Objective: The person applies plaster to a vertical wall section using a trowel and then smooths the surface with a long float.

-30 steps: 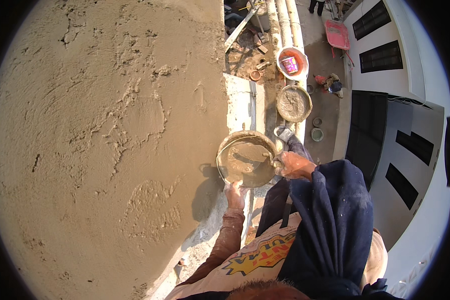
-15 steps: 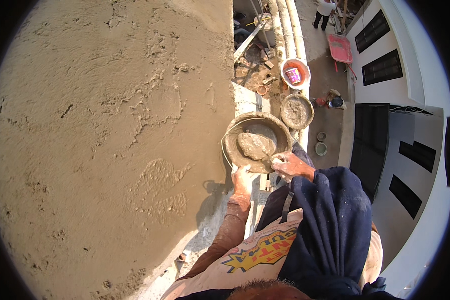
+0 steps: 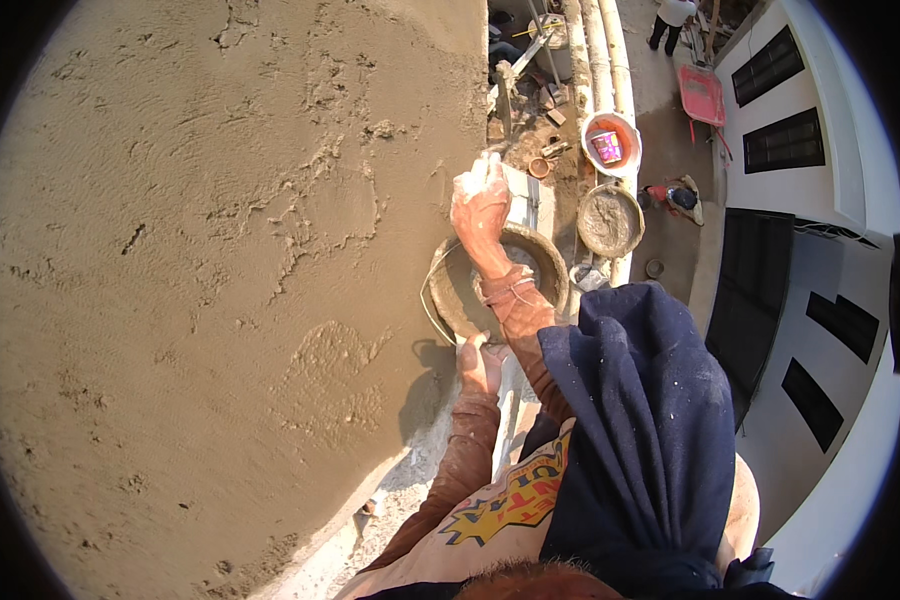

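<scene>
Left of the bucket spreads a broad bed of wet mortar (image 3: 210,260) — tan, smoothed in sweeps, with crumbly ridges and small pits breaking the skin. At the near side of the bucket the left hand (image 3: 481,368) grips the rim, thumb laid over it; its other fingers are mostly hidden, so I cannot tell how they sit. The bucket (image 3: 451,288) itself, round and caked with grey-brown paste, stands at the edge of that bed, its thin handle looped down on the left.

The right hand (image 3: 482,205) has just left the bucket's right side and now reaches across and past its far rim, the forearm covering part of the inside. That seems to leave the left hand alone to steady the load. The right fingers look curled and pressed together; what they close on I cannot make out, though a narrow strip beyond the fist may be a trowel blade.

Right of the bucket, beyond the right forearm, sits a rounded tub (image 3: 610,220) of lumpy grey mortar. Past it, farther from the bucket, come a white pail (image 3: 635,165) with an orange inside, smooth pale poles (image 3: 602,60) and — farther right — a red wheelbarrow (image 3: 702,95).
</scene>
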Available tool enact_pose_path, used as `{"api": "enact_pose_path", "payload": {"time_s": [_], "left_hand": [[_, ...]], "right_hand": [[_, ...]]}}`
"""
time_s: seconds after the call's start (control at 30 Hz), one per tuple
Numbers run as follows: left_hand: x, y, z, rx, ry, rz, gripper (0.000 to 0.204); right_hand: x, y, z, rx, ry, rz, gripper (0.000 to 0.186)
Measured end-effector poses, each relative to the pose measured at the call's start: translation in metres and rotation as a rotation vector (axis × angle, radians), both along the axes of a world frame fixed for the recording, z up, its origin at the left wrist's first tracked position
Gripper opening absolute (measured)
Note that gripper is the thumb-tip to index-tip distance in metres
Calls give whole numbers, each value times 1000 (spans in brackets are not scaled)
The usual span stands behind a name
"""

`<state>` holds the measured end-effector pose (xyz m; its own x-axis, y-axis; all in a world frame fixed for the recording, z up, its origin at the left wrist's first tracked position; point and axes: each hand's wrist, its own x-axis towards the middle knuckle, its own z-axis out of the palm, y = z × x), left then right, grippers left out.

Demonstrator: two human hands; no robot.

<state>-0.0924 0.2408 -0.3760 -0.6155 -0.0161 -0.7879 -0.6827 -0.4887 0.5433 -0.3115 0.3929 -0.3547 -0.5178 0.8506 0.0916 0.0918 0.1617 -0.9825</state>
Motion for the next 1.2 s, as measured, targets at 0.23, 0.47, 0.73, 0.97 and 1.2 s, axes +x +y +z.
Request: {"api": "enact_pose_path", "payload": {"time_s": [0.23,0.47,0.73,0.97,1.2], "left_hand": [[29,-40,-9,133,-1,194,30],[20,-7,6,-223,-86,-31,29],[21,30,6,-282,29,-161,22],[4,20,-3,-188,-74,-93,21],[-42,35,11,-38,-233,9,30]], "right_hand": [[122,11,120,-826,-2,757,48],[231,117,-14,245,-865,1227,34],[295,76,-149,216,-581,1337,32],[235,120,5,-824,-798,1252,21],[196,135,24,-1159,-349,892,22]]}}
